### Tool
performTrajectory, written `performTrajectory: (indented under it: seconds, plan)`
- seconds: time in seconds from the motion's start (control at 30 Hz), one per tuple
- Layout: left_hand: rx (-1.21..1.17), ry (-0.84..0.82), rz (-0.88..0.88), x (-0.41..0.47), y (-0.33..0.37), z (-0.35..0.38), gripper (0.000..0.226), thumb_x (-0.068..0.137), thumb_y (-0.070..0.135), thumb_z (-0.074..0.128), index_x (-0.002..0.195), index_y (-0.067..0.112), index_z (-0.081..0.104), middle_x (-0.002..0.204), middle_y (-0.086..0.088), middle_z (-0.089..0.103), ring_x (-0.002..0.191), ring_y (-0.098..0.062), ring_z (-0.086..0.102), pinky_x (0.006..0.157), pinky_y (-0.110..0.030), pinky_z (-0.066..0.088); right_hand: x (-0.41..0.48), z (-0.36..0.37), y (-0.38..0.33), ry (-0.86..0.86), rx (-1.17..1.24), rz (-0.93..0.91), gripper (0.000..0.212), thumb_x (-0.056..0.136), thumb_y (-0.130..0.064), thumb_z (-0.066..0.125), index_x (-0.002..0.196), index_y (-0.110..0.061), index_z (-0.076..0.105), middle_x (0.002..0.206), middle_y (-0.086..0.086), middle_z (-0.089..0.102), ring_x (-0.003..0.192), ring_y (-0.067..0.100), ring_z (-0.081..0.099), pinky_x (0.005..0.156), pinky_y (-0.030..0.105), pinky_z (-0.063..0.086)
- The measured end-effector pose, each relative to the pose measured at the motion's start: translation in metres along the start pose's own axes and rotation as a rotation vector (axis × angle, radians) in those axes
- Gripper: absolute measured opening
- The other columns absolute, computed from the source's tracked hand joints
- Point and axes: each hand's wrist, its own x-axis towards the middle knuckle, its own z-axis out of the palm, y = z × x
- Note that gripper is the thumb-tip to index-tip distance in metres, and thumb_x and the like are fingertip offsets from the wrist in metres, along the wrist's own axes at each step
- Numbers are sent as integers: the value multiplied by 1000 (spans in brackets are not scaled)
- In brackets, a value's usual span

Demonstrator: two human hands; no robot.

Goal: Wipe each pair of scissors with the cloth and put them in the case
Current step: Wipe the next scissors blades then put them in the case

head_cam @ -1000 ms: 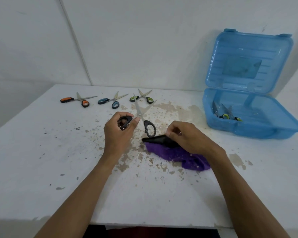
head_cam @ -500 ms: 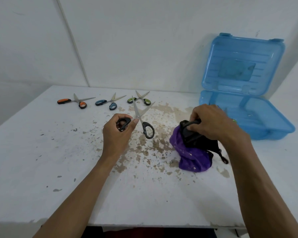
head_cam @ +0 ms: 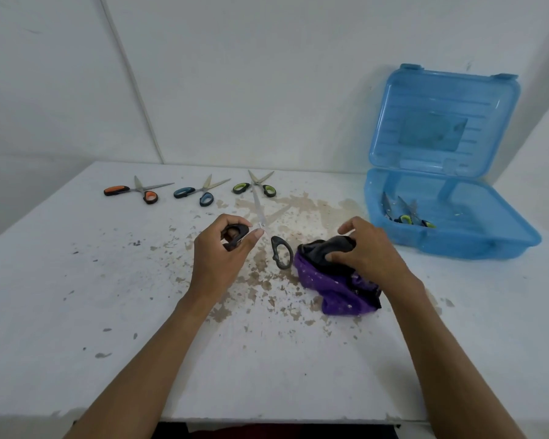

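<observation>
My left hand (head_cam: 221, 258) grips one handle of the black-handled scissors (head_cam: 279, 251), held spread open above the table with the blades pointing away from me. My right hand (head_cam: 366, 251) holds the purple and black cloth (head_cam: 333, 289) bunched on the table just right of the scissors' free handle. Three more pairs lie in a row at the back: orange scissors (head_cam: 133, 191), blue scissors (head_cam: 197, 193) and green scissors (head_cam: 257, 186). The open blue case (head_cam: 495, 236) stands at the right with green-handled scissors (head_cam: 404, 217) inside.
The white table (head_cam: 76, 280) has a patch of worn, flaked paint in its middle. Its front edge runs just below my forearms. A white wall stands close behind the row of scissors and the case's raised lid (head_cam: 441, 122).
My right hand lifted the cloth toward the case, then brought it back down next to the scissors' free handle. My left hand kept the black scissors almost still.
</observation>
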Motion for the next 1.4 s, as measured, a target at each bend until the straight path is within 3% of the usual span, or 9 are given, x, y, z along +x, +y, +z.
performTrajectory:
  seconds: [0.17, 0.27, 0.43, 0.6, 0.77, 0.93, 1.03, 1.27, 1.4]
  plan:
    - [2, 3, 46, -3, 2, 1, 18, 85, 29, 81, 93, 18, 68, 79, 12, 66, 75, -3, 62, 66, -10, 45, -1, -2, 0, 84, -258, 106, 64, 78, -76, 63, 76, -13, 49, 70, 1, 51, 70, 24, 53, 57, 32, 36]
    - [-2, 5, 54, -3, 3, 1, 19, 85, 28, 82, 93, 16, 69, 79, 13, 66, 74, -2, 62, 66, -10, 45, 1, -7, 6, 69, -257, 126, 67, 85, -73, 55, 62, -10, 47, 59, 5, 52, 59, 21, 52, 50, 31, 34]
    - [-7, 5, 68, -2, 2, 1, 27, 81, 35, 81, 93, 14, 69, 81, 7, 68, 74, -4, 62, 67, -11, 46, -4, -12, -4, 135, 609, 31, 46, 92, -41, 69, 70, 0, 64, 60, 5, 56, 59, 10, 52, 56, 18, 43]
    - [-9, 10, 72, -3, 3, 2, 26, 80, 33, 83, 92, 16, 68, 83, 9, 69, 76, -1, 63, 68, -9, 46, -16, -5, -22, 223, 979, -146, 33, 94, -32, 64, 103, -2, 73, 112, -1, 74, 111, 9, 66, 97, 31, 52]
    - [3, 16, 85, -4, 3, 2, 23, 79, 31, 85, 89, 20, 68, 80, 7, 69, 74, -5, 62, 65, -12, 47, -26, 21, -31, 94, 492, -367, 42, 101, -19, 59, 141, -25, 53, 120, -6, 65, 101, 10, 65, 85, 23, 56]
    - [37, -8, 131, -2, 3, 0, 23, 80, 29, 85, 88, 16, 68, 79, 9, 68, 74, -4, 62, 65, -10, 45, -23, 49, -41, 247, -152, -675, 49, 100, -12, 42, 147, -23, 45, 108, 6, 55, 65, 23, 49, 54, 35, 41]
    - [65, -30, 145, 0, 1, -1, 24, 80, 27, 86, 89, 13, 68, 78, 8, 67, 74, -4, 63, 65, -9, 45, -24, 56, -40, 289, -308, -688, 57, 90, -6, 57, 144, -22, 46, 107, 10, 56, 66, 20, 43, 60, 32, 34]
    - [65, -44, 101, 0, -1, -2, 25, 78, 31, 86, 87, 15, 68, 77, 9, 66, 72, -1, 60, 65, -8, 43, -18, 52, -35, 354, -337, -507, 50, 95, -16, 51, 145, -19, 44, 117, 9, 53, 85, 24, 54, 73, 37, 40]
    - [56, -54, 107, -1, 1, -1, 26, 78, 32, 86, 86, 15, 69, 77, 8, 67, 71, -2, 60, 64, -9, 43, -24, 54, -40, 365, 40, -528, 35, 106, -30, 45, 136, -20, 60, 118, -1, 55, 94, 15, 55, 81, 34, 46]
